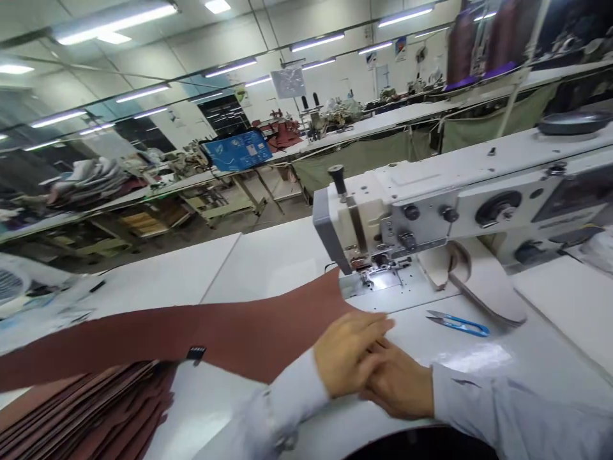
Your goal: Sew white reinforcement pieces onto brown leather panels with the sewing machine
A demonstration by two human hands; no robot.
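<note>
My left hand (351, 354) and my right hand (395, 386) overlap on the white sewing table (306, 268), just in front of the needle area of an industrial sewing machine (421, 220). My left hand lies at the edge of a long reddish-brown leather panel (258, 332), which runs toward the presser foot (366, 278). Whether either hand grips anything is hidden. A stack of similar brown leather pieces (90, 409) lies at the lower left. Thread snips with blue handles (457, 322) lie to the right of my hands.
Curved beige leather pieces (479, 281) lean beneath the machine arm. Thread cones (483, 45) stand at the upper right. Long workbenches with other machines, bagged bins and a blue sign (237, 150) stretch across the hall behind.
</note>
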